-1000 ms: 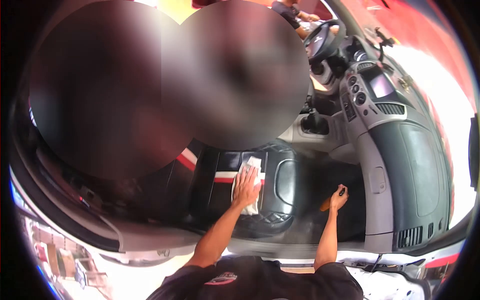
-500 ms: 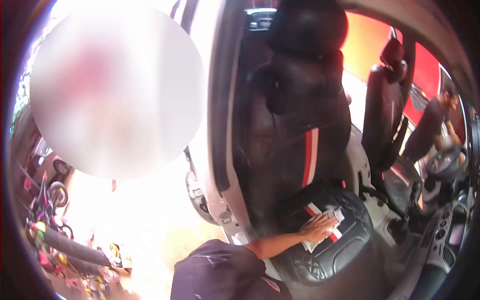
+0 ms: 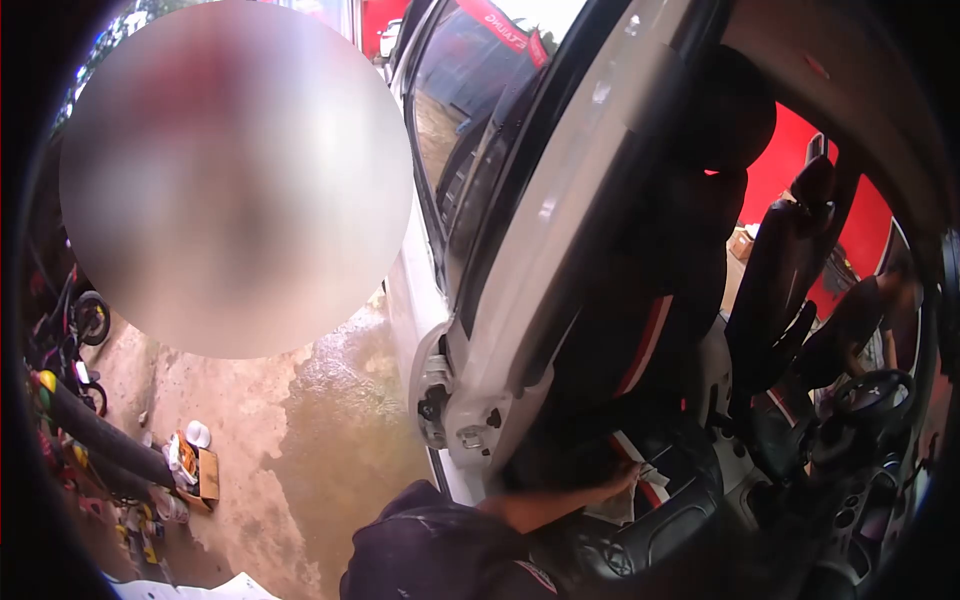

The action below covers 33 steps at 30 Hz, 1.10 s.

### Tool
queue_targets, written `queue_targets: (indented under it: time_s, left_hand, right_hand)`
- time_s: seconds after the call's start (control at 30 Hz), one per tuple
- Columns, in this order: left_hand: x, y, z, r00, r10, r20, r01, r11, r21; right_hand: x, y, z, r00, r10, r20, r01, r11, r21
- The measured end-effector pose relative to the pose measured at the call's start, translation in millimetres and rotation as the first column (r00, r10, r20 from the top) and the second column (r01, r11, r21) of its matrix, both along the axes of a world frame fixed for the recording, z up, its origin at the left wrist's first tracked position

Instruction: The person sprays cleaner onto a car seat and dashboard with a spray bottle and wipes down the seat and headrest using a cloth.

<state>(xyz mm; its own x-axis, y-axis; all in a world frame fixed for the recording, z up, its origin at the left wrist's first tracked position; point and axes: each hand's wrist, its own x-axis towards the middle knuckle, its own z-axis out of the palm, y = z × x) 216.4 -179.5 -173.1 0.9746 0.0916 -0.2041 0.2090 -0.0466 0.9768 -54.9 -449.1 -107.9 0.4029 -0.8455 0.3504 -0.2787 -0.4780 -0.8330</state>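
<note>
My left hand (image 3: 624, 482) rests on the black car seat cushion (image 3: 665, 525), its arm reaching in from the bottom middle. A white cloth (image 3: 612, 507) lies under and around the fingers, crumpled against the seat, beside the cushion's red and white stripe. Shade inside the car makes the fingers hard to make out. The seat's dark backrest (image 3: 610, 350), with the same kind of stripe (image 3: 645, 345), rises behind the hand. My right hand is out of view.
The light door frame (image 3: 540, 230) stands left of the seat. At the right are another seat (image 3: 785, 250), a steering wheel (image 3: 875, 395) and a person (image 3: 850, 330) leaning in. A cardboard box (image 3: 205, 475) sits on wet ground. A blurred patch hides the upper left.
My view has swung left, so the car appears farther right and the picture is darker. The left hand has slid slightly toward the backrest side with the cloth.
</note>
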Motion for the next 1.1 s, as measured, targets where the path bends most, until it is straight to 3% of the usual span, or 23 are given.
queue_targets:
  time_s: [0.03,0.1,0.13,0.2,0.23,0.27,0.3,0.37,0.4,0.47,0.53,0.6,0.63,0.67,0.7,0.73,0.77,0.8,0.87,0.9,0.93,1.0,1.1]
  left_hand:
    - [-4.7,-0.4,1.2,0.986,0.024,-0.166,-0.038,0.996,-0.081]
    - [-18.0,0.2,-2.9,0.999,-0.038,0.004,0.038,0.968,-0.247]
    - [-25.1,-2.4,-9.0,0.994,-0.070,0.088,0.095,0.941,-0.325]
    - [-48.5,-8.6,-25.0,0.962,-0.128,0.243,0.231,0.857,-0.462]
    - [-65.4,-10.1,-19.6,0.953,-0.197,0.232,0.296,0.774,-0.559]
    - [-80.4,-3.8,-13.0,0.947,-0.263,0.184,0.316,0.661,-0.680]
    - [-96.7,-2.2,-6.6,0.933,-0.335,0.129,0.300,0.529,-0.794]
    - [-115.9,5.5,8.7,0.885,-0.464,0.036,0.152,0.214,-0.965]
    - [-117.3,14.0,21.8,0.856,-0.518,-0.003,0.031,0.057,-0.998]
    - [-115.6,29.3,46.1,0.819,-0.572,-0.045,-0.117,-0.089,-0.989]
    - [-102.5,39.3,67.4,0.831,-0.555,-0.039,-0.068,-0.032,-0.997]
    - [-81.2,55.6,91.4,0.874,-0.481,0.066,0.334,0.497,-0.801]
    - [-70.8,63.8,103.1,0.883,-0.462,0.086,0.427,0.712,-0.557]
    - [-60.9,69.0,121.7,0.864,-0.454,0.216,0.490,0.857,-0.159]
    - [-51.2,74.3,140.5,0.845,-0.441,0.303,0.367,0.890,0.270]
    - [-29.6,85.4,127.6,0.848,-0.401,0.347,0.473,0.868,-0.153]
    - [-7.9,96.5,114.0,0.866,-0.356,0.350,0.497,0.675,-0.545]
    - [14.2,98.6,80.4,0.914,-0.327,0.240,0.299,0.145,-0.943]
    - [31.8,80.7,29.6,0.845,-0.457,0.277,0.534,0.738,-0.413]
    - [35.0,75.4,3.2,0.820,-0.515,0.249,0.532,0.847,0.000]
    - [38.3,69.6,-19.8,0.807,-0.555,0.202,0.443,0.795,0.414]
    - [49.0,55.0,-43.4,0.820,-0.564,0.098,0.076,0.277,0.958]
    - [45.9,43.3,-4.9,0.832,-0.552,0.046,0.188,0.358,0.915]
  right_hand:
    - [18.2,20.5,-1.8,0.996,0.078,0.053,-0.079,0.996,0.027]
    - [49.2,63.0,-12.7,0.939,0.324,0.112,-0.343,0.898,0.277]
    - [64.3,90.8,-15.7,0.858,0.487,0.164,-0.514,0.810,0.281]
    - [91.7,139.9,-3.0,0.717,0.697,0.016,-0.671,0.684,0.287]
    - [99.2,167.5,10.2,0.671,0.735,-0.098,-0.727,0.678,0.108]
    - [106.4,206.2,35.1,0.687,0.723,0.076,-0.723,0.668,0.176]
    - [107.1,215.5,51.2,0.738,0.648,-0.191,-0.599,0.758,0.257]
    - [101.1,221.6,78.8,0.606,0.676,-0.418,-0.638,0.728,0.252]
    - [108.0,218.6,53.4,0.570,0.650,-0.503,-0.589,0.750,0.301]
    - [99.3,228.8,65.4,0.550,0.718,-0.426,-0.556,0.696,0.455]
    - [94.2,240.5,55.6,0.677,0.713,-0.184,-0.702,0.700,0.130]
    - [92.0,222.9,44.8,0.707,0.676,0.208,-0.682,0.573,0.455]
    - [93.1,214.5,42.8,0.706,0.586,0.397,-0.691,0.446,0.569]
    - [91.0,201.1,46.4,0.784,0.529,0.325,-0.616,0.596,0.515]
    - [93.8,180.6,38.8,0.858,0.466,0.215,-0.512,0.750,0.419]
    - [99.3,157.8,26.5,0.920,0.376,0.116,-0.393,0.870,0.299]
    - [103.2,135.1,22.5,0.958,0.286,0.028,-0.283,0.919,0.273]
    - [111.5,113.1,21.3,0.981,0.187,-0.056,-0.169,0.957,0.237]
    - [138.7,79.0,17.6,0.985,0.070,-0.159,-0.040,0.982,0.182]
    - [154.9,69.8,13.1,0.978,0.001,-0.211,0.022,0.994,0.108]
    - [172.8,61.0,8.3,0.964,-0.068,-0.256,0.078,0.996,0.031]
    - [210.1,48.4,-10.3,0.921,-0.174,-0.348,0.191,0.982,0.014]
    - [232.6,60.6,-9.7,0.819,-0.315,-0.480,0.292,0.948,-0.124]
